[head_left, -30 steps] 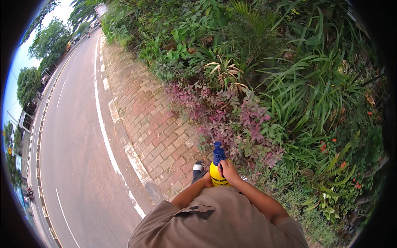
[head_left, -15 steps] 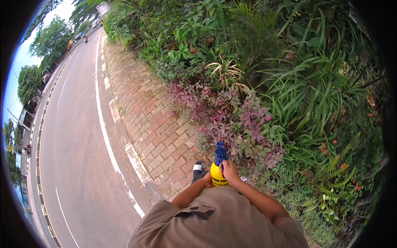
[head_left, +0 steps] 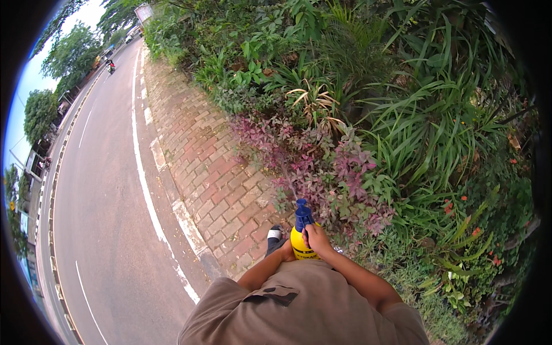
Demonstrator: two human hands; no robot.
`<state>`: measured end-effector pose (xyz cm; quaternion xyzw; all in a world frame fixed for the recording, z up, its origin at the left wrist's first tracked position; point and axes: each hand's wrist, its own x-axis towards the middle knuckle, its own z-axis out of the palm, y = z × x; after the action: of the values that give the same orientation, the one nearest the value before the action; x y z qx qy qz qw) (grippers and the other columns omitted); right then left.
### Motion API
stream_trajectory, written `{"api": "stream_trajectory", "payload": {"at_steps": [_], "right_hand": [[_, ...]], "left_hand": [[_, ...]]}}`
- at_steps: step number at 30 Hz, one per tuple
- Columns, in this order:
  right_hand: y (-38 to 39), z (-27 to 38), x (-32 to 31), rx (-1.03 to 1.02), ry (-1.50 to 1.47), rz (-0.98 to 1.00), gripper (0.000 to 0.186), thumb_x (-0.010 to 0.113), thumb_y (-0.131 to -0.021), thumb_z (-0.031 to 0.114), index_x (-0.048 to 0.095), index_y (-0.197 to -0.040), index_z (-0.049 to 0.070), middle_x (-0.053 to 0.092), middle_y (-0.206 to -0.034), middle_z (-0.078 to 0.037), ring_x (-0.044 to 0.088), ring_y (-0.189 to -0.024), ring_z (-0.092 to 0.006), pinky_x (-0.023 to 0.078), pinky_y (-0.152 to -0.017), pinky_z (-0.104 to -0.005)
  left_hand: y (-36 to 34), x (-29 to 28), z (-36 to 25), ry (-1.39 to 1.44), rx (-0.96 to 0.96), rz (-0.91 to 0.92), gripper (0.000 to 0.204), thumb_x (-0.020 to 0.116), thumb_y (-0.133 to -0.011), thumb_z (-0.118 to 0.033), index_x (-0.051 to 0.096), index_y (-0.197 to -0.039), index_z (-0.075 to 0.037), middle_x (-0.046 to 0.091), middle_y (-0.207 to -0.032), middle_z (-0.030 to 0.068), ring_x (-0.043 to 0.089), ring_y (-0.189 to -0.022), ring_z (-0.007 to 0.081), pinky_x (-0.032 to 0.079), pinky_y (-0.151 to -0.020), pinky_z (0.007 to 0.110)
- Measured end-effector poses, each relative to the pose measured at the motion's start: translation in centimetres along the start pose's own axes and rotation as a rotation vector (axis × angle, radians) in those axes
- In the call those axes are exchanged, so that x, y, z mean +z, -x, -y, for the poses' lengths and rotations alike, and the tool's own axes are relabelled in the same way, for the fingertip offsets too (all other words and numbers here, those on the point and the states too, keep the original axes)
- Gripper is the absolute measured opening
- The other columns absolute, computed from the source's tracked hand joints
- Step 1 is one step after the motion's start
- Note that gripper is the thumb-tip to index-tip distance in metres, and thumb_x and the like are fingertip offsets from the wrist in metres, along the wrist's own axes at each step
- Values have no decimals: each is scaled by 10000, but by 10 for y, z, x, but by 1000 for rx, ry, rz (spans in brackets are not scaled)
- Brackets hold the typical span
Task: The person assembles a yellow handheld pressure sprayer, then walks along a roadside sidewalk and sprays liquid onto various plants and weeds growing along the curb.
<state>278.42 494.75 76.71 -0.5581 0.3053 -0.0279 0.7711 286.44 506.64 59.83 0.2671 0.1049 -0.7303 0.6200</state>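
Observation:
A yellow pump spray bottle (head_left: 296,241) with a dark blue top stands upright just in front of my body. My right hand (head_left: 318,239) is closed round the blue handle on its right side. Against the bottle's lower left side is my left hand (head_left: 285,251), which holds it there; its fingers are mostly hidden behind the bottle. The blue nozzle end points toward purple-leaved plants (head_left: 310,167) ahead, and a faint pale streak of spray seems to lead from it into their leaves.
A brick sidewalk (head_left: 213,184) runs ahead on the left, edged by a white-painted curb (head_left: 190,224) and a road (head_left: 115,190). A motorcycle (head_left: 110,66) is far up the road. Dense green plants (head_left: 408,121) fill the right side. My shoe (head_left: 275,232) shows beside the bottle.
The bottle's top has tipped slightly left, and my right hand has shifted a little left with it. The faint spray streak shows more clearly. The motorcycle has come nearer.

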Motion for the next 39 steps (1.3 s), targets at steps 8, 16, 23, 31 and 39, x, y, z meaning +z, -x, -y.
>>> {"api": "stream_trajectory", "payload": {"at_steps": [8, 16, 23, 31, 39], "right_hand": [[4, 3, 7, -8, 6, 21, 262, 400, -967, 221, 532, -816, 54, 500, -618, -1, 459, -482, -99, 391, -464, -261], [0, -16, -2, 29, -95, -159, 305, 408, -963, 244, 538, -760, 57, 500, -585, -5, 453, -446, -97, 374, -430, -264], [9, -20, -7, 3, -10, -157, 319, 400, -961, 254, 537, -747, 62, 503, -587, -11, 473, -476, -108, 389, -469, -280], [13, -16, -5, -4, -12, -133, 284, 401, -974, 237, 518, -782, 65, 500, -616, -7, 467, -492, -115, 387, -479, -274], [3, -29, 14, 3, -219, -351, 289, 400, -967, 255, 523, -792, 62, 492, -598, -11, 452, -471, -114, 366, -434, -271]], "left_hand": [[-9, -36, 3, 150, -38, 496, 551, 392, -951, -600, 603, -1231, -175, 656, -1194, 63, 608, -1132, 250, 468, -987, 456], [-12, -34, 13, 21, -81, 129, 593, 350, -975, -575, 554, -1327, -144, 601, -1324, 91, 554, -1231, 285, 410, -1060, 482], [-16, -39, 18, 99, -114, 359, 507, 365, -983, -539, 610, -1218, -162, 660, -1198, 60, 609, -1137, 256, 451, -1012, 459], [15, 29, 7, -30, -52, -78, 342, 356, -1012, -389, 623, -897, -210, 669, -854, -18, 643, -818, 175, 516, -846, 370], [32, 14, -6, -152, -127, -65, 478, 314, -1018, -423, 632, -1205, -118, 688, -1150, 106, 656, -1068, 274, 497, -983, 450]]}}
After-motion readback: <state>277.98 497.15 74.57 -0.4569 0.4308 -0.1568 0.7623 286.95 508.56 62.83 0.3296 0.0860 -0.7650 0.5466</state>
